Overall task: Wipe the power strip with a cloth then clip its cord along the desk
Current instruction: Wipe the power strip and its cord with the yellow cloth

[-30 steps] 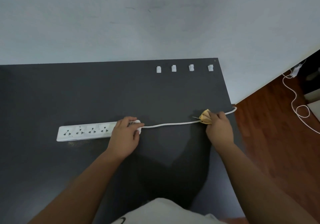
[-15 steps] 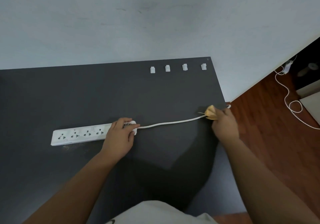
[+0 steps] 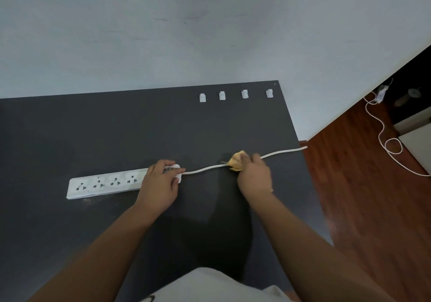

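Observation:
A white power strip [image 3: 106, 183] with several sockets lies flat on the dark desk [image 3: 116, 127]. My left hand [image 3: 161, 185] presses down on its right end, where the white cord [image 3: 205, 168] leaves it. The cord runs right to the desk's right edge and over it. My right hand [image 3: 255, 177] pinches a yellow cloth [image 3: 236, 163] around the cord near its middle. Several white cord clips [image 3: 222, 95] sit in a row along the desk's back edge, apart from the cord.
A pale wall rises behind the desk. To the right lies a brown wooden floor [image 3: 363, 196] with another white cable [image 3: 387, 143] looped on it. The desk's right edge runs close to my right arm.
My right hand has slid the cloth leftward along the cord, from near the desk's right edge toward the cord's middle. My left hand stays on the strip's end.

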Action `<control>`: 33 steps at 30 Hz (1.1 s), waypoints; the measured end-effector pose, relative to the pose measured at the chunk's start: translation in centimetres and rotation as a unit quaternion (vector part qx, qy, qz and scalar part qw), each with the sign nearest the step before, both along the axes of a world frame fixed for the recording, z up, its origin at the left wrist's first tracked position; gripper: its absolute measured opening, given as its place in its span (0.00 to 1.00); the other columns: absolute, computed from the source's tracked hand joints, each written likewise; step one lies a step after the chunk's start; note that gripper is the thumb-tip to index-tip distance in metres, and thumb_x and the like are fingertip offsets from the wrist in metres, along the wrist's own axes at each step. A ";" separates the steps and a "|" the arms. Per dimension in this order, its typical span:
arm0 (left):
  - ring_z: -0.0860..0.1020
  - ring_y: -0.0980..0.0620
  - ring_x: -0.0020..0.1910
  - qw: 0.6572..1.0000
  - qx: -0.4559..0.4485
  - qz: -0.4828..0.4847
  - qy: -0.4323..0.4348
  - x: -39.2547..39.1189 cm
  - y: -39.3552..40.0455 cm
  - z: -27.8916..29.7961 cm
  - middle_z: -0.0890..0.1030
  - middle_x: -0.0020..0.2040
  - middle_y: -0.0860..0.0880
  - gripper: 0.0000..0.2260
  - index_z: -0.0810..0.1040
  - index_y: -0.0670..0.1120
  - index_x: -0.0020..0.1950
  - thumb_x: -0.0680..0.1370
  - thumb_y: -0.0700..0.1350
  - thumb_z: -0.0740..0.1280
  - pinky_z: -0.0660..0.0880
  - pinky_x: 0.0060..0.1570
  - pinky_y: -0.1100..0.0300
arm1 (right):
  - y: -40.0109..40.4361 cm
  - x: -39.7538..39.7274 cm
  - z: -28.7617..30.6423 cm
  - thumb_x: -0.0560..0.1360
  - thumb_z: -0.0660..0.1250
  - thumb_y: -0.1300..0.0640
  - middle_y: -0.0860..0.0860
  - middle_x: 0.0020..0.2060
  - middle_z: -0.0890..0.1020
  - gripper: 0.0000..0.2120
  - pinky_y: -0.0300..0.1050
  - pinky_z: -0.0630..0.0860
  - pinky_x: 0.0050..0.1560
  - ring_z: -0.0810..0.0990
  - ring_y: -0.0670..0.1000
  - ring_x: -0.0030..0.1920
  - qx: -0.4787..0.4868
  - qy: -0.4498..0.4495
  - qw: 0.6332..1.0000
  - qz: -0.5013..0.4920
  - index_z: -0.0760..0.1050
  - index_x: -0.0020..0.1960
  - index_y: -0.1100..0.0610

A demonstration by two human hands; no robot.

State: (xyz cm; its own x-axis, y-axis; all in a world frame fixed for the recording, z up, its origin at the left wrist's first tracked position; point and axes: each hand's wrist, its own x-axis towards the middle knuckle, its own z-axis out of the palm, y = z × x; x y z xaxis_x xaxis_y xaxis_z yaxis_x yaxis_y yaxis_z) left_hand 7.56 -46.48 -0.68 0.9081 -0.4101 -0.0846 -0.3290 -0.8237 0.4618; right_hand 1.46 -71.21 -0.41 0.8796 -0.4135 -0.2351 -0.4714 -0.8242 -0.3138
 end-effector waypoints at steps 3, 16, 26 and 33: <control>0.71 0.45 0.61 1.000 -0.001 -0.001 -0.001 0.1 0.0 0.1 0.74 0.62 0.47 0.15 0.82 0.51 0.59 0.75 0.38 0.67 0.70 0.62 0.53 | 4.4 0.5 0.2 0.72 0.59 0.63 0.59 0.59 0.71 0.26 0.51 0.69 0.55 0.73 0.61 0.56 0.017 0.018 0.996 0.091 0.63 0.70 0.56; 0.72 0.45 0.61 1.000 0.004 -0.014 0.005 0.2 0.4 0.4 0.75 0.63 0.48 0.14 0.81 0.52 0.60 0.76 0.41 0.67 0.69 0.63 0.54 | -6.3 -1.6 0.1 0.71 0.60 0.63 0.58 0.55 0.74 0.25 0.54 0.74 0.51 0.76 0.63 0.52 -0.068 0.004 0.998 0.010 0.68 0.68 0.53; 0.73 0.45 0.61 1.000 -0.016 0.002 -0.004 -0.1 0.3 0.0 0.75 0.63 0.47 0.15 0.81 0.51 0.60 0.75 0.39 0.68 0.67 0.65 0.54 | 2.0 0.7 0.1 0.72 0.58 0.63 0.58 0.58 0.72 0.24 0.51 0.72 0.53 0.76 0.62 0.54 -0.017 0.015 0.999 0.030 0.65 0.69 0.56; 0.74 0.50 0.63 0.999 -0.038 0.007 0.011 0.1 1.2 -0.1 0.76 0.64 0.51 0.14 0.77 0.49 0.60 0.75 0.40 0.69 0.68 0.63 0.58 | 9.3 1.4 0.4 0.73 0.60 0.63 0.57 0.58 0.72 0.26 0.52 0.73 0.51 0.75 0.61 0.53 0.055 0.007 0.975 0.214 0.63 0.71 0.55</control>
